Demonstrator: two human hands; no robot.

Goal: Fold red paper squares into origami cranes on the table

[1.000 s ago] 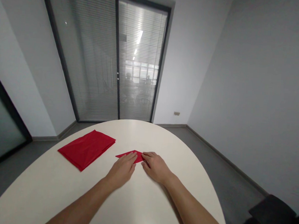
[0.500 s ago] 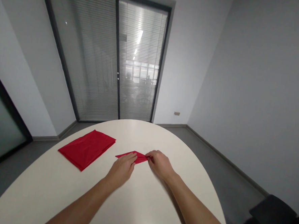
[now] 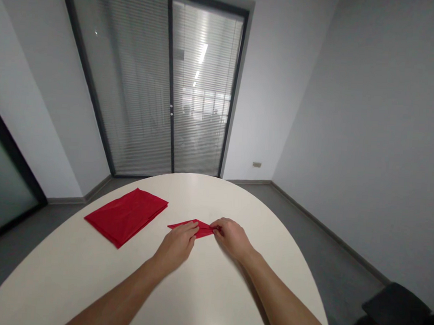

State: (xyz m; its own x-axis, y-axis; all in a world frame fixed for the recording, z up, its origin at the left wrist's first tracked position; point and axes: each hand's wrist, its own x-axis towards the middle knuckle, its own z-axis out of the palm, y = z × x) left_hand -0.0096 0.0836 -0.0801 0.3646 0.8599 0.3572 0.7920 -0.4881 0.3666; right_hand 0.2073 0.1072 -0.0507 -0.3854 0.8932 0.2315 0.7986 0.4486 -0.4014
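A small piece of folded red paper (image 3: 204, 229), narrow and pointed at its left end, lies on the white table. My left hand (image 3: 177, 241) rests flat over its middle and near side, fingers stretched out and pressing it down. At the paper's right end, my right hand (image 3: 231, 237) pinches the tip between thumb and fingers. The very tip is hidden in that pinch. Left of both hands is a larger stack of thin red sheets (image 3: 127, 218), with layered edges and light creases; neither hand touches it.
The round white table (image 3: 190, 293) curves away on both sides. Beyond its far edge stand glass doors with blinds (image 3: 140, 89). A chair (image 3: 395, 310) with dark and orange parts is at the lower right, near the grey wall.
My right fingers have shifted very slightly left at the paper's right tip. The left hand and the larger red stack stay where they were.
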